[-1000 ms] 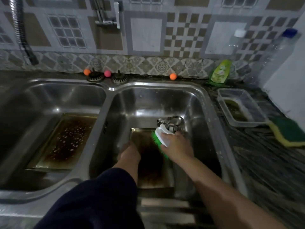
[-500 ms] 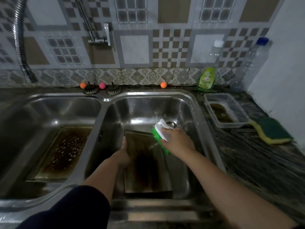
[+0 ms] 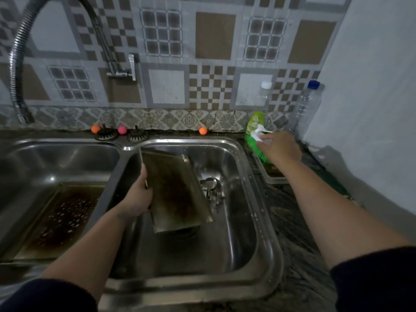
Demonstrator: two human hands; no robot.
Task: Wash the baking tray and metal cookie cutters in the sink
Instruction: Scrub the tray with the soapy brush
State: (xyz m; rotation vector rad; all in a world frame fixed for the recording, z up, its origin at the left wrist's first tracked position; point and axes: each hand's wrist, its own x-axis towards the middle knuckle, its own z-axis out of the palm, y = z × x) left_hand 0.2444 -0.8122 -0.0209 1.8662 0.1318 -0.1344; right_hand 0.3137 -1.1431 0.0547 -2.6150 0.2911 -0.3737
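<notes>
Here, the double sink is my landmark; in its right basin my left hand grips the left edge of the baking tray, fingers curled round the rim, tilting the tray up off the bottom; another dirty tray lies flat in the left basin; just right of the sink my right hand clasps the green scrub brush over a clear plastic container; the metal cookie cutters sit on the right basin's floor, beside the tilted tray.

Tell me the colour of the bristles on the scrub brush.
Bright green, under a white handle, on the scrub brush; the head view shows it.
</notes>
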